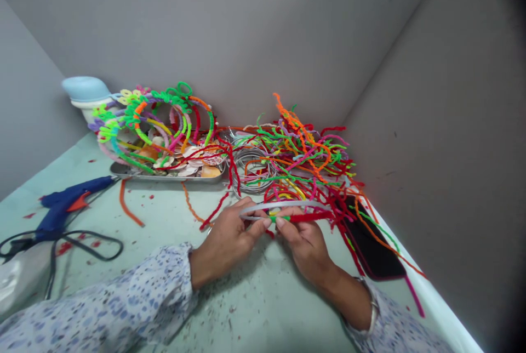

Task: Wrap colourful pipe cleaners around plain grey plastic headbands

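My left hand and my right hand meet at the table's middle, fingertips together. Both pinch a thin grey headband that arcs to the right between them. A green and red pipe cleaner lies along the band at my fingertips, under my right thumb. Just behind my hands lies a tangled heap of loose pipe cleaners in red, orange, green and purple. A coil of bare grey headbands sits beside the heap.
A metal tray at the back left holds shells and several finished headbands wrapped in pipe cleaners. A blue glue gun with its black cord lies at the left. A dark phone rests at the right, near the wall.
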The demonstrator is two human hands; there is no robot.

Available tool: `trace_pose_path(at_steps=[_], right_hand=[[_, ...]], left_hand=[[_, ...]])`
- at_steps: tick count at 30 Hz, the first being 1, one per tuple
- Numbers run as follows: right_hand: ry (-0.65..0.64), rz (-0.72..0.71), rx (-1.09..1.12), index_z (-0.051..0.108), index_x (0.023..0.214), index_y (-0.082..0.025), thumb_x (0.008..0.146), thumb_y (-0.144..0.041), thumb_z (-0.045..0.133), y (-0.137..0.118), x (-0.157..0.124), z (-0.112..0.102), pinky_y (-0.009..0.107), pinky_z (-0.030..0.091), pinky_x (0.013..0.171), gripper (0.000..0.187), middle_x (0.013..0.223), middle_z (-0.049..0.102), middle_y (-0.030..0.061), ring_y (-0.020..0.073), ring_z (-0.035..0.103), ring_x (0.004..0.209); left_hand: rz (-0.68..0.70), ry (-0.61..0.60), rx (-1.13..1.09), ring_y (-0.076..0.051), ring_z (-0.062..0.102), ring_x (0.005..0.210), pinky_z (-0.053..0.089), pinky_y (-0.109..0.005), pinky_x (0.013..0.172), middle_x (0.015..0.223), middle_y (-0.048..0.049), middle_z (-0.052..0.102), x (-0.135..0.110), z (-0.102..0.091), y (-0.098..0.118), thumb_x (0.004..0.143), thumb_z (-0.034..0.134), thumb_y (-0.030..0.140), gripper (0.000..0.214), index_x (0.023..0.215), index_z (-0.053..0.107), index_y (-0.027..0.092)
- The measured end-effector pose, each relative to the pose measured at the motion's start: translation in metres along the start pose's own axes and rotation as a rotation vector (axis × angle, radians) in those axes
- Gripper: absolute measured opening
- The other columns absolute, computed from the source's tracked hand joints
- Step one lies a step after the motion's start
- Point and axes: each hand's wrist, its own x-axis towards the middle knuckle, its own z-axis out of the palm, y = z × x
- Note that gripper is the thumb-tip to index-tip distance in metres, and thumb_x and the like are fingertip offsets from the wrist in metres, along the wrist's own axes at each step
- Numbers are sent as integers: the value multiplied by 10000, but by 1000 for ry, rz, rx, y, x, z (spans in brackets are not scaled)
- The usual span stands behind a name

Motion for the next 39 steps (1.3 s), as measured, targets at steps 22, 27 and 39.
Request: trace_pose_path(at_steps=[22,27,39], right_hand=[[43,-143,-176,614,847,-217,893,-260,521,-2,-1,1,328,450,773,113,801,645,22,191,596,803],[38,-155,-222,664,906,-234,901,-280,521,-3,-2,1,352,454,827,150,862,683,30,202,618,824],[16,-175,-265,664,907,-223,904,-263,517,-3,-1,0,353,473,842,153,853,691,37,208,638,854]], left_hand=[[-245,-29,-239,-88,269,470,182,-238,459,503,69,350,5,1,9,791,587,390,252,675,552,169],[-279,-23,-266,-92,307,487,205,-233,466,522,62,381,5,2,6,777,608,385,237,695,569,167],[-225,-8,-350,-169,559,732,419,-288,697,710,-10,625,5,3,5,792,595,321,180,715,618,160]])
